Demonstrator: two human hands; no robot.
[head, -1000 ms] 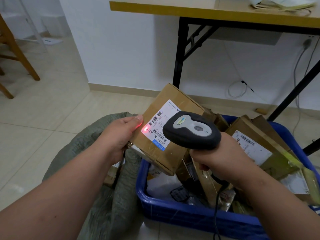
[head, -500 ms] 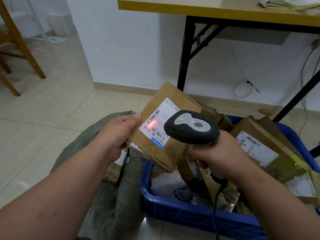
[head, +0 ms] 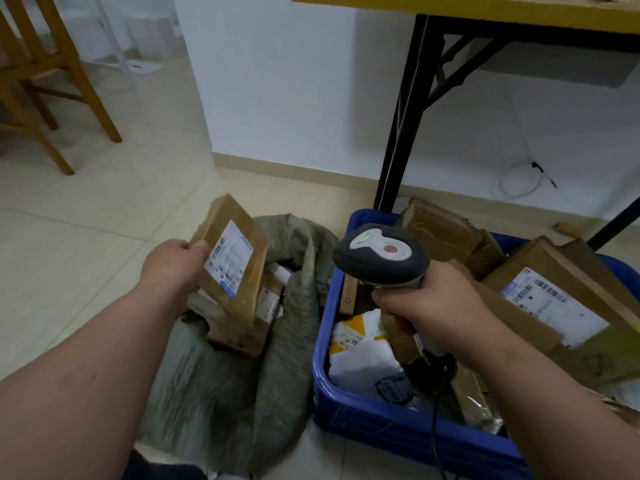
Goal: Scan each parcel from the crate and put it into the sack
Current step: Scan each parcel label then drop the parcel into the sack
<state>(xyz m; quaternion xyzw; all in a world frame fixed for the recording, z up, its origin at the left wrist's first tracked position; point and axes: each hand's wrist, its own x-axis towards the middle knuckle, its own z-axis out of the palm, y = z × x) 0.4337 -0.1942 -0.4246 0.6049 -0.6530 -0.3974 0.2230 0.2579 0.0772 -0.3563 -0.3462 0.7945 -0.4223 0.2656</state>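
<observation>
Pale tiled floor (head: 104, 209) throughout. White wall (head: 284, 84) with beige skirting board (head: 294, 169). Wooden chair (head: 45, 74) at upper left. Folding table with yellow top (head: 485, 8) and black metal legs (head: 401, 112). A white cable (head: 519, 183), apparently coiled, lies by the skirting.

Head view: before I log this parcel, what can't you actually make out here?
- Label text on the box in the left hand: motion-blurred, unreadable.
- Sack contents: mostly hidden by the box and sack folds.
- Crate bottom: covered by parcels, the scanner and the right hand.
- Crate's right end: cut off by the frame edge.
- Scanner trigger: hidden under the right hand's fingers.
</observation>
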